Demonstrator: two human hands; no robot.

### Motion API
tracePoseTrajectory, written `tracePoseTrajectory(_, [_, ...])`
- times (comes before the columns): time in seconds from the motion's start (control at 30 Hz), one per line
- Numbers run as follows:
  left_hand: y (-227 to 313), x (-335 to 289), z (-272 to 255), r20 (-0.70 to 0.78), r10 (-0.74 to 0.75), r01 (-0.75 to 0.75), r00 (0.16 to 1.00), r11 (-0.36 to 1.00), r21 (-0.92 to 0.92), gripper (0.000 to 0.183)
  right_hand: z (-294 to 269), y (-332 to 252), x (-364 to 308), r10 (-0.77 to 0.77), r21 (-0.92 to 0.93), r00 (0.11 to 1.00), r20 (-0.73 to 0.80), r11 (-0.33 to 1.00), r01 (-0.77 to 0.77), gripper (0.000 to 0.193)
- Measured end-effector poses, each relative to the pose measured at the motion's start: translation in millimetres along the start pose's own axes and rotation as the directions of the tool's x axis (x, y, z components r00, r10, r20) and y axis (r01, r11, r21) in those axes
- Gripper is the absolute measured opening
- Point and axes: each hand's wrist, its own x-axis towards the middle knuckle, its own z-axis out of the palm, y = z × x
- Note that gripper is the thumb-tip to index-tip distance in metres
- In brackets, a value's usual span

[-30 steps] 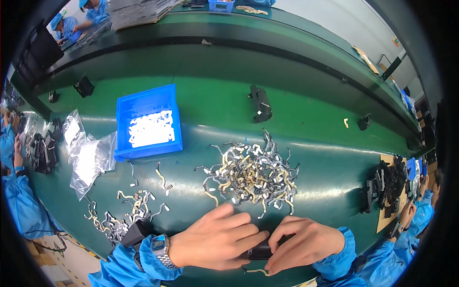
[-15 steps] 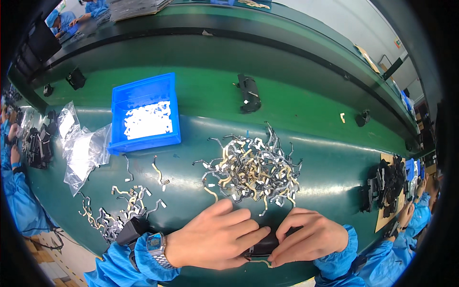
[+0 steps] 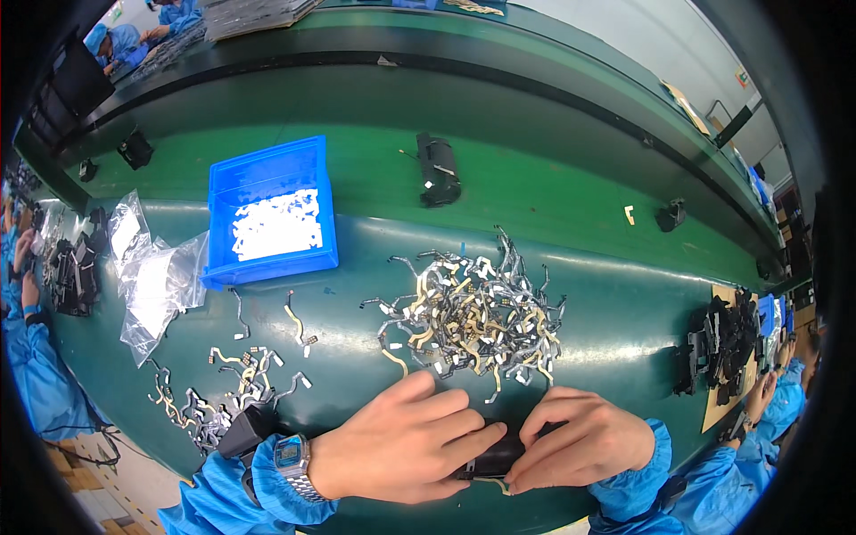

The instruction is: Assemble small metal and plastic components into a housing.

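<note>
At the near edge of the table, my left hand (image 3: 415,441) is closed on a black plastic part (image 3: 497,458), its fingers across the part's left end. My right hand (image 3: 584,443) is on the part's other side, its fingertips pinched at the end of a thin beige cable (image 3: 490,481) along the near edge. How the cable joins the part is hidden under my fingers. Just beyond my hands lies a heap of small beige and grey cables (image 3: 473,316) with white connectors. A black object (image 3: 248,432) sits beside my left wrist.
A blue bin (image 3: 272,214) holds small white pieces, with clear plastic bags (image 3: 160,276) on its left. Loose cables (image 3: 241,379) lie at left. Along the green belt (image 3: 357,174) are black parts (image 3: 439,169). More black parts (image 3: 722,348) are piled at right, where a co-worker's sleeves (image 3: 736,473) show.
On the green belt the black parts and a small beige piece have shifted left. My hands hold nearly the same place, the right fingertips a touch farther right with the cable end.
</note>
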Motion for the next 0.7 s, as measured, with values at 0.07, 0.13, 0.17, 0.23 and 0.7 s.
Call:
tracePoseTrajectory(0.07, [-1.8, 0.1, 1.5, -0.003, 0.006, -0.006, 1.0, 1.0, -0.009, 0.06, 1.9, -1.6, -0.5, 0.04, -0.002, 0.999, 0.001, 0.999, -0.04, 0.016])
tracePoseTrajectory(0.13, [-2.6, 1.2, 2.9, -0.01, 0.022, -0.022, 1.0, 1.0, -0.001, 0.06, 4.2, -2.7, 2.1, -0.017, 0.005, 1.0, -0.022, 1.0, 0.017, 0.015])
tracePoseTrajectory(0.17, [-2.7, 0.8, 2.8, -0.01, 0.019, -0.019, 1.0, 1.0, 0.001, 0.06, 4.9, -3.7, 4.6, -0.02, 0.006, 1.0, -0.02, 1.0, 0.02, 0.015])
tracePoseTrajectory(0.23, [-3.4, 0.4, 2.9, -0.002, 0.014, -0.014, 1.0, 1.0, 0.002, 0.061, 5.7, -7.9, 9.4, -0.013, -0.036, 1.0, -0.016, 0.999, 0.013, 0.016])
tracePoseTrajectory(0.7, [-1.5, -0.6, 2.1, -0.012, -0.006, 0.005, 1.0, 1.0, -0.01, 0.058, 15.9, -15.2, 17.7, 0.005, -0.095, 0.997, -0.073, 0.995, -0.012, 0.018])
